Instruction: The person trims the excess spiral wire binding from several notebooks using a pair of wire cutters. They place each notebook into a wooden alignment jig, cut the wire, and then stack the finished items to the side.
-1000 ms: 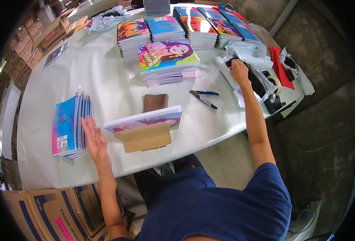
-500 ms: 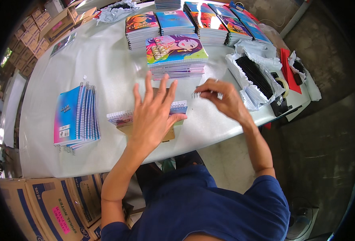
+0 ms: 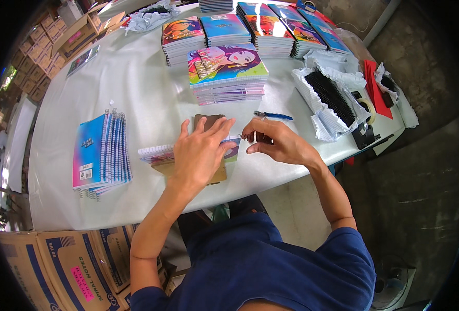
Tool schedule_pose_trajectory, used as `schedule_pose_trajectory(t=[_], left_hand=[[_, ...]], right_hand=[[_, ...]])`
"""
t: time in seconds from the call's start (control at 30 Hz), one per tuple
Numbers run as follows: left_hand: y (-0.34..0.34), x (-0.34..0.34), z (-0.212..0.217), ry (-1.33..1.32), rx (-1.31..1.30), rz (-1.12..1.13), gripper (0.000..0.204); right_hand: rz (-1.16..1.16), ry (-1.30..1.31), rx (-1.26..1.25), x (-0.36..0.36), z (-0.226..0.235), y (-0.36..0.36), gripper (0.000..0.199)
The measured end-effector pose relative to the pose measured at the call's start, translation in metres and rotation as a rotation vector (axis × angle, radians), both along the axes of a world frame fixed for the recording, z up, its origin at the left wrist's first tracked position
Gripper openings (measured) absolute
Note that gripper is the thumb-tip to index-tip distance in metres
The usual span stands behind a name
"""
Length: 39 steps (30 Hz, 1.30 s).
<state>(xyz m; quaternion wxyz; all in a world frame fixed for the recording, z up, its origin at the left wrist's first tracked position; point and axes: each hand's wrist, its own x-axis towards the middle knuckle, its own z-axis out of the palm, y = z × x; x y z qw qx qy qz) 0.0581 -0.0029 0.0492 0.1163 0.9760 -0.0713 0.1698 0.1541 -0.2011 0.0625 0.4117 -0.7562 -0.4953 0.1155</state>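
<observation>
We see the left hand (image 3: 201,153) lying flat, fingers spread wide, pressing down on a notebook (image 3: 159,153) that rests on a brown board (image 3: 216,173) near the front edge of the white bench (image 3: 141,93). The notebook's punched edge faces away from us, and a dark brown block (image 3: 207,121) sits just behind it, touching the fingertips. The right hand (image 3: 276,145) is at the notebook's right end, fingers pinched narrow on the end of a thin wire coil (image 3: 246,137) held against that edge; how far the coil runs into the holes we cannot tell.

Just behind the right hand lies a blue pen (image 3: 273,115). To the left, well apart, is a fanned stack of bound notebooks (image 3: 101,153) with blue covers. Behind the block stands a pile with a colourful cover (image 3: 227,65), and more piles (image 3: 271,26) line the far edge. To the right, a torn white wrapper (image 3: 317,103) holds black coils (image 3: 333,96), with a roll of tape (image 3: 365,106) beside it. Cardboard boxes (image 3: 48,259) stand by the floor at our lower left.
</observation>
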Motion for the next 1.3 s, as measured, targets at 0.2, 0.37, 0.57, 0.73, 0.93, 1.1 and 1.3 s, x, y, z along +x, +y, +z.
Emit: schedule_pose_trajectory(t=[0.2,0.37,0.57,0.73,0.93,1.1,1.3], left_hand=[[-0.008,-0.002,0.001,-0.021,-0.066,-0.015,0.052],[-0.016,-0.003,0.002,0.019,-0.027,-0.097,0.049],[-0.016,-0.005,0.004,0.031,0.109,-0.083,0.058],[-0.014,-0.004,-0.001,0.037,0.139,-0.145,0.073],[0.004,-0.007,-0.001,-0.197,-0.029,0.037,0.092],[0.008,-0.003,-0.002,-0.181,-0.153,0.066,0.101],[0.011,-0.004,-0.005,-0.193,-0.122,0.082,0.103]], right_hand=[[-0.129,-0.192,0.028,-0.013,-0.004,-0.002,0.022],[-0.026,-0.114,-0.064,-0.012,0.002,0.002,0.010],[0.123,-0.033,-0.139,0.072,-0.035,0.026,0.022],[0.226,-0.591,0.040,0.075,-0.109,0.087,0.038],[0.255,0.240,-0.072,0.099,-0.037,0.026,0.041],[0.282,0.282,-0.326,0.073,0.005,0.023,0.051],[0.343,0.445,-0.085,0.077,-0.008,0.014,0.057]])
